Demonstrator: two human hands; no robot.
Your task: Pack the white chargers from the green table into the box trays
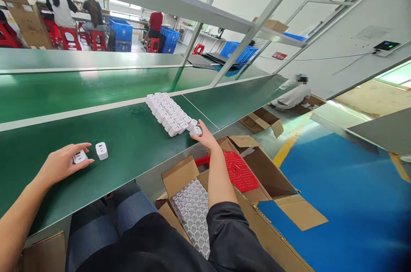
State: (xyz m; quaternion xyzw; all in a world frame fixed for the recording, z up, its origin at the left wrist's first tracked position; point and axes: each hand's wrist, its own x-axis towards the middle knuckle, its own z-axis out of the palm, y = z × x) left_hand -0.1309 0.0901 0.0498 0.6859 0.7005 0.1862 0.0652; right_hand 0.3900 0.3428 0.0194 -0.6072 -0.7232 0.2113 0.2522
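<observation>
I see the left hand (66,161) with its grip clamped on a white, rounded, slotted plastic block (79,157) on the green counter (128,135); the right hand (205,137) pinches another block (195,131) beside tight white rows of blocks (166,111). A careless sideways push could skew them or tip one off.
</observation>
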